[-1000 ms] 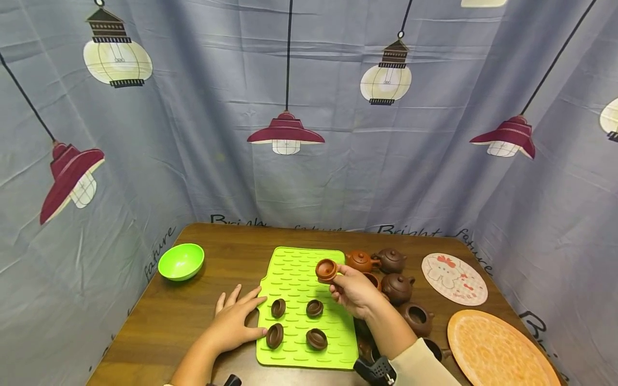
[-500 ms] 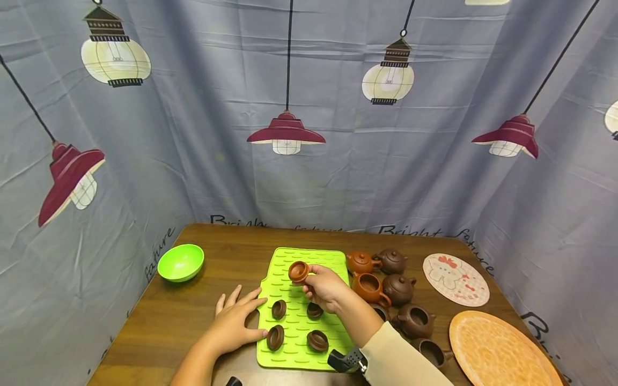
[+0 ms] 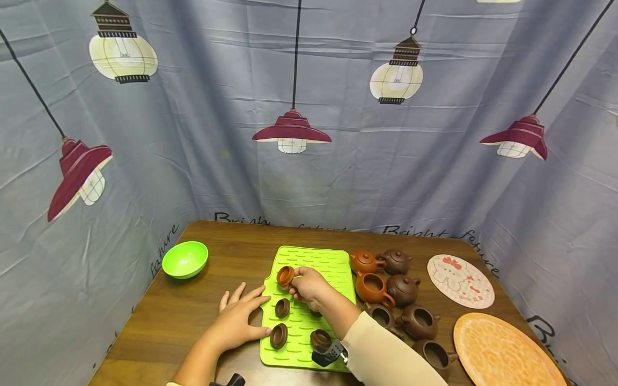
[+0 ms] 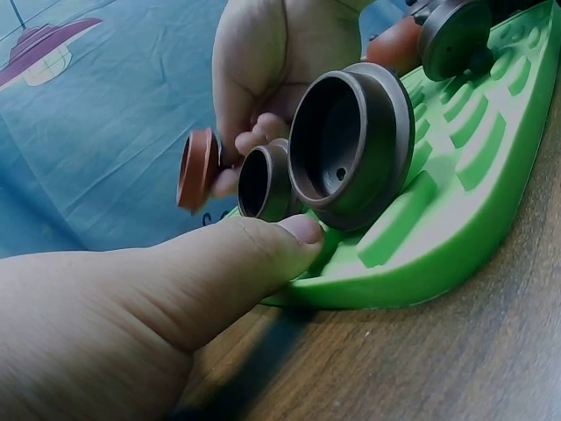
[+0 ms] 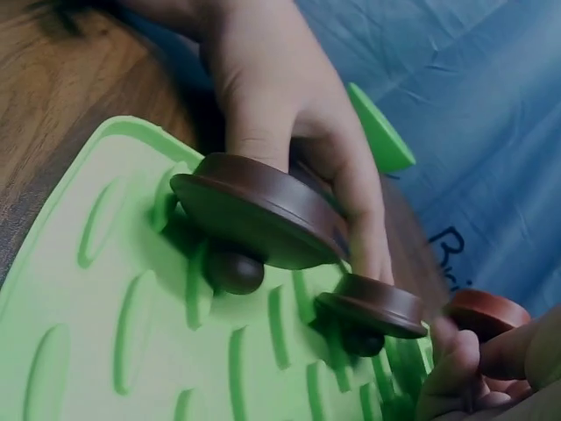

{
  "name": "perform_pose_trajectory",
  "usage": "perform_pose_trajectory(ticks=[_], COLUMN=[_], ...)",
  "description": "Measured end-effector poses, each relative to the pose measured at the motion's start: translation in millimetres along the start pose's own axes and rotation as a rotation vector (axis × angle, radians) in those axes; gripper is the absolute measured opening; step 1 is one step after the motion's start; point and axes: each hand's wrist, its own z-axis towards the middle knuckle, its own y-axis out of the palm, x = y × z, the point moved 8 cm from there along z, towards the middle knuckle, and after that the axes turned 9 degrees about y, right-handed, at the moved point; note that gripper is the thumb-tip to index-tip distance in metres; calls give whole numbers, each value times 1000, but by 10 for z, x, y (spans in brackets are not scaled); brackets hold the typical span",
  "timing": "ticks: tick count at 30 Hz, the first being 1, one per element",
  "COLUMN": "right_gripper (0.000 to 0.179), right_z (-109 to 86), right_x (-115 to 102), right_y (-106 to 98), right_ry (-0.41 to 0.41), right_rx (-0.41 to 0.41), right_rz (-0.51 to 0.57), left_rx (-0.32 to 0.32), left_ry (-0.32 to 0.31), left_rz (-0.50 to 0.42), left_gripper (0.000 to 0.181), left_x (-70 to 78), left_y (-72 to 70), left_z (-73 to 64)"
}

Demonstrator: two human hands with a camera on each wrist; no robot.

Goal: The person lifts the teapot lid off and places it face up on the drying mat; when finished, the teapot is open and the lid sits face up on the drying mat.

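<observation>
Pinching the orange lid (image 3: 285, 276) falls to your right hand (image 3: 310, 287) — the nearer one, with the lid just left of its fingertips, at the far left part of the green mat (image 3: 324, 257) (whether they touch, you cannot tell). Ahead and to the right is where that lid lies from your left hand (image 3: 237, 320) — fingers spread at the mat's left edge, gripping nothing. Being round, the lid has no long axis; its hollow side points mostly left, away from the right hand.
</observation>
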Motion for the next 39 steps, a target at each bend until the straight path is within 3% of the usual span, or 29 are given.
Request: perform_pose_trajectory(ticks=[14, 22, 32, 39], right_gripper=[14, 15, 33, 30], right_z=[27, 30, -48, -79], right_x=[-43, -38, -68, -46], right_y=[41, 18, -45, -87], right_ry=[33, 49, 61, 65], right_rx=[54, 15, 38, 29], right_rz=[-179, -198, -302, -303], left_rx=[-22, -16, -14, -14], left_ry=[10, 16, 12, 9], left_rz=[-6, -14, -21, -26], left_gripper=[82, 81, 81, 81], left_x=[45, 59, 78, 79], left_y=[-29, -35, -37, -50], left_z=[-5, -5, -8, -13])
